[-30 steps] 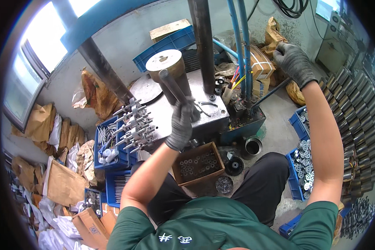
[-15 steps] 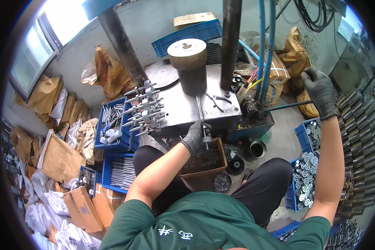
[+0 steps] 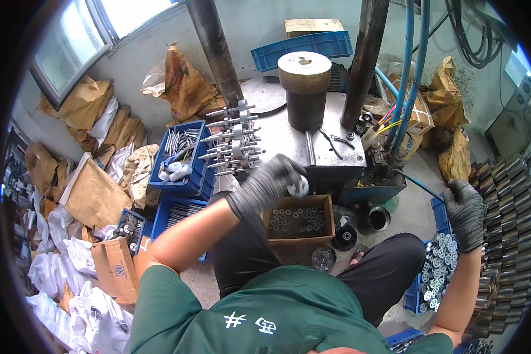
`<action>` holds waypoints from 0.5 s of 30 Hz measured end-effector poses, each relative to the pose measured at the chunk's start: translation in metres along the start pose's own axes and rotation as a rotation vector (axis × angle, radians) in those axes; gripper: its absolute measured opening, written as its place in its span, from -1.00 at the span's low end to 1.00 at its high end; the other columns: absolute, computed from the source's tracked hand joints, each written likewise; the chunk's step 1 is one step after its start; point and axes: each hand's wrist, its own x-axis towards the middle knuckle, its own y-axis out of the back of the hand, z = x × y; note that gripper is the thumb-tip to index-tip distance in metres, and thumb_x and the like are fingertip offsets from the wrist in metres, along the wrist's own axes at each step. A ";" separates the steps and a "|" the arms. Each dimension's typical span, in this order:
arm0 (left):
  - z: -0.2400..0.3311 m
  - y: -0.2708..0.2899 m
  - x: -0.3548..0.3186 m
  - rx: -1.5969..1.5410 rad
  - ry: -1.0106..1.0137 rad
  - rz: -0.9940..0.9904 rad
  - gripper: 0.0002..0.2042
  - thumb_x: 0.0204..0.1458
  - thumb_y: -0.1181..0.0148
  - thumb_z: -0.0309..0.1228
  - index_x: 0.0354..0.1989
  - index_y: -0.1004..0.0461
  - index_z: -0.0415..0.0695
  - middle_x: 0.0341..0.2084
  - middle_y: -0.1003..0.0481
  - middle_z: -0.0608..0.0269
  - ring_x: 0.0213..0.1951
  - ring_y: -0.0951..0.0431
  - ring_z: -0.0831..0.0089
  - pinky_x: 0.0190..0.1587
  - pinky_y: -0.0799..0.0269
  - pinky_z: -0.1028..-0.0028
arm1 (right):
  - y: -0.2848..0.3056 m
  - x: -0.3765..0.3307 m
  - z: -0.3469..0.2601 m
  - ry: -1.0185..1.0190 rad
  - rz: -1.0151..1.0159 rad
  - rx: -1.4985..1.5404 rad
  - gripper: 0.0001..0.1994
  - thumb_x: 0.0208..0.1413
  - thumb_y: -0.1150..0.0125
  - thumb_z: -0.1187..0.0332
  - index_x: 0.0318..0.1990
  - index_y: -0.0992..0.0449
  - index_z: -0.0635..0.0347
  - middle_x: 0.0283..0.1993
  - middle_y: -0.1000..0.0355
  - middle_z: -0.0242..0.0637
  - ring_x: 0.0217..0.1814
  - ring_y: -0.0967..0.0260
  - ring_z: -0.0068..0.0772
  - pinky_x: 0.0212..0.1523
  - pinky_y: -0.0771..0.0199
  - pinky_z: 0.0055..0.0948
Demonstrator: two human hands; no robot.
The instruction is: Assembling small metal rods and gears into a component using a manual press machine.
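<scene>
As I watch remotely, my left hand [image 3: 268, 182] pinches a round metal wheel [image 3: 298, 186] near the wooden box [image 3: 304, 239], face toward me, long axis unclear; my right hand [image 3: 465, 215] meets the lever [image 3: 422, 185], grip hidden.

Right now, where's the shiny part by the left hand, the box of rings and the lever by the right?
Shiny part [image 3: 299, 187], head view: its blurred face.
Box of rings [image 3: 301, 240], head view: its near wall.
Lever [image 3: 420, 185], head view: middle of its bar.

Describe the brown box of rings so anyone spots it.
Find the metal bench bearing a thick upright cylinder. In front, between the person's knees, sits an open box of small rings. It's brown; the bins either side are blue.
</scene>
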 end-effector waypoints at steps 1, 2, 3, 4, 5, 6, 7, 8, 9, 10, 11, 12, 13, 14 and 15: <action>0.025 0.019 0.012 0.055 0.229 0.090 -0.81 0.22 -0.30 -0.38 -0.08 -0.56 -0.19 -0.41 -0.53 0.29 -0.28 -0.53 0.55 -0.19 -0.49 0.48 | -0.002 0.001 0.002 -0.004 0.003 0.002 -0.80 0.14 -0.31 0.38 -0.18 -0.62 0.34 -0.26 -0.59 0.04 -0.22 -0.62 -0.02 -0.20 -0.58 -0.24; 0.024 0.042 0.024 -0.120 0.218 0.192 -0.79 0.24 -0.31 -0.30 -0.07 -0.54 -0.14 -0.41 -0.53 0.34 -0.32 -0.51 0.58 -0.24 -0.48 0.51 | -0.004 0.003 0.006 -0.006 -0.024 0.028 -0.79 0.13 -0.31 0.36 -0.17 -0.62 0.33 -0.25 -0.59 0.05 -0.23 -0.62 -0.02 -0.20 -0.58 -0.24; 0.030 0.063 0.040 -0.164 0.224 0.265 -0.82 0.28 -0.27 -0.28 -0.10 -0.52 -0.10 -0.41 -0.53 0.37 -0.40 -0.49 0.58 -0.31 -0.47 0.53 | -0.003 0.004 0.009 -0.019 -0.052 0.046 -0.79 0.13 -0.31 0.35 -0.17 -0.63 0.32 -0.25 -0.59 0.05 -0.23 -0.62 -0.02 -0.20 -0.58 -0.24; 0.031 0.078 0.054 -0.301 0.217 0.405 -0.86 0.30 -0.23 -0.30 -0.14 -0.50 -0.09 -0.41 -0.54 0.35 -0.44 -0.51 0.55 -0.38 -0.49 0.52 | -0.004 0.006 0.007 -0.019 -0.048 0.047 -0.79 0.13 -0.31 0.35 -0.17 -0.63 0.32 -0.25 -0.59 0.05 -0.23 -0.62 -0.02 -0.20 -0.58 -0.24; 0.026 0.107 0.067 -0.264 0.277 0.516 -0.88 0.30 -0.22 -0.33 -0.15 -0.50 -0.09 -0.42 -0.55 0.32 -0.43 -0.56 0.51 -0.38 -0.54 0.48 | -0.004 0.010 0.002 -0.009 -0.052 0.059 -0.78 0.13 -0.31 0.34 -0.17 -0.63 0.32 -0.24 -0.59 0.05 -0.23 -0.62 -0.01 -0.19 -0.58 -0.23; 0.017 0.135 0.075 -0.323 0.246 0.545 -0.87 0.30 -0.22 -0.33 -0.17 -0.50 -0.12 -0.46 -0.56 0.28 -0.45 -0.59 0.47 -0.38 -0.60 0.43 | -0.002 0.012 0.000 -0.002 -0.054 0.066 -0.77 0.13 -0.31 0.32 -0.16 -0.63 0.31 -0.24 -0.59 0.06 -0.23 -0.62 0.00 -0.18 -0.59 -0.22; 0.012 0.149 0.089 -0.520 0.263 0.666 -0.87 0.30 -0.22 -0.34 -0.20 -0.49 -0.14 -0.48 -0.58 0.24 -0.50 -0.59 0.43 -0.41 -0.62 0.41 | -0.003 0.014 0.001 -0.005 -0.049 0.061 -0.77 0.13 -0.31 0.32 -0.16 -0.63 0.31 -0.24 -0.59 0.06 -0.23 -0.62 0.00 -0.18 -0.59 -0.22; -0.017 0.182 0.101 -0.605 0.253 0.687 -0.87 0.30 -0.20 -0.35 -0.23 -0.50 -0.14 -0.48 -0.59 0.21 -0.55 -0.58 0.39 -0.44 -0.62 0.41 | -0.003 0.014 0.003 0.010 -0.039 0.061 -0.77 0.13 -0.31 0.31 -0.16 -0.63 0.30 -0.24 -0.59 0.06 -0.23 -0.61 0.02 -0.17 -0.59 -0.21; -0.043 0.210 0.113 -0.677 0.382 0.754 -0.87 0.31 -0.18 -0.36 -0.26 -0.51 -0.12 -0.47 -0.59 0.21 -0.48 -0.61 0.37 -0.44 -0.62 0.40 | -0.002 0.016 0.004 0.026 -0.034 0.060 -0.77 0.14 -0.31 0.31 -0.16 -0.63 0.30 -0.25 -0.59 0.07 -0.23 -0.61 0.04 -0.17 -0.59 -0.20; -0.060 0.218 0.125 -0.753 0.393 0.794 -0.88 0.30 -0.19 -0.36 -0.25 -0.52 -0.12 -0.44 -0.60 0.23 -0.42 -0.62 0.36 -0.39 -0.62 0.41 | 0.001 0.015 0.001 -0.023 -0.060 0.067 -0.77 0.14 -0.30 0.31 -0.16 -0.62 0.31 -0.25 -0.58 0.08 -0.21 -0.60 0.07 -0.15 -0.58 -0.17; -0.074 0.223 0.137 -0.829 0.404 0.832 -0.89 0.29 -0.20 -0.36 -0.24 -0.53 -0.12 -0.41 -0.61 0.26 -0.36 -0.63 0.35 -0.33 -0.63 0.42 | 0.003 0.014 0.002 -0.037 -0.055 0.052 -0.77 0.14 -0.30 0.31 -0.16 -0.62 0.31 -0.25 -0.58 0.08 -0.21 -0.60 0.07 -0.15 -0.58 -0.17; -0.091 0.225 0.150 -0.844 0.411 0.811 -0.89 0.29 -0.20 -0.36 -0.24 -0.53 -0.12 -0.41 -0.61 0.26 -0.36 -0.63 0.35 -0.33 -0.63 0.42 | 0.005 0.013 0.004 -0.040 -0.066 0.039 -0.77 0.14 -0.30 0.31 -0.16 -0.62 0.31 -0.25 -0.58 0.09 -0.20 -0.60 0.07 -0.15 -0.57 -0.16; -0.112 0.226 0.163 -0.940 0.481 0.757 -0.89 0.29 -0.21 -0.36 -0.22 -0.53 -0.12 -0.38 -0.61 0.29 -0.29 -0.62 0.34 -0.26 -0.62 0.43 | 0.008 0.011 0.005 -0.046 -0.080 0.023 -0.77 0.14 -0.29 0.32 -0.16 -0.62 0.31 -0.25 -0.58 0.10 -0.20 -0.60 0.07 -0.16 -0.57 -0.16; -0.138 0.234 0.172 -1.030 0.550 0.712 -0.89 0.28 -0.21 -0.36 -0.20 -0.54 -0.12 -0.35 -0.61 0.31 -0.23 -0.62 0.34 -0.19 -0.61 0.45 | 0.009 0.010 0.003 -0.054 -0.081 0.008 -0.77 0.14 -0.29 0.32 -0.16 -0.62 0.31 -0.25 -0.58 0.10 -0.20 -0.60 0.07 -0.16 -0.57 -0.16; -0.182 0.288 0.147 -1.016 0.520 0.765 -0.89 0.28 -0.21 -0.36 -0.20 -0.54 -0.12 -0.35 -0.61 0.31 -0.23 -0.62 0.34 -0.19 -0.61 0.45 | 0.004 0.019 -0.005 -0.013 -0.084 0.055 -0.78 0.14 -0.29 0.32 -0.17 -0.62 0.31 -0.25 -0.57 0.09 -0.21 -0.60 0.07 -0.16 -0.57 -0.16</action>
